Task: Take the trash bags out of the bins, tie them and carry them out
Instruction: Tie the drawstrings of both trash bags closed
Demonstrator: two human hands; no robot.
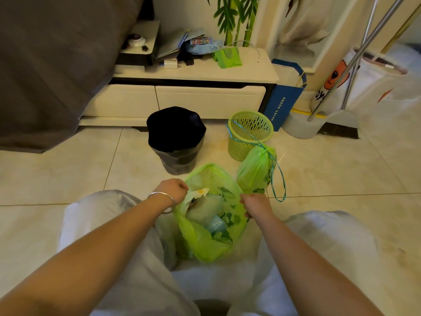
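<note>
I judge the main risk to be spillage: my left hand (174,190) and right hand (256,205) each pinch the rim of the open green bag (205,245) on the floor between my knees, and a slipped or torn rim would tip out the paper and wrappers filling it. Just beside it the smaller green bag (255,172) lies drawn shut, its blue drawstring (276,176) trailing. Behind, the green basket (249,135) shows nothing inside, and the grey bin (176,142) carries a black liner whose contents I cannot tell.

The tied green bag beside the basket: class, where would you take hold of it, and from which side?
Grip the tied green bag at its cinched neck, just under the blue drawstring knot, coming from above. The neck points up and is its narrowest part; the loose loop hanging to its right would also serve as a handle.
</note>
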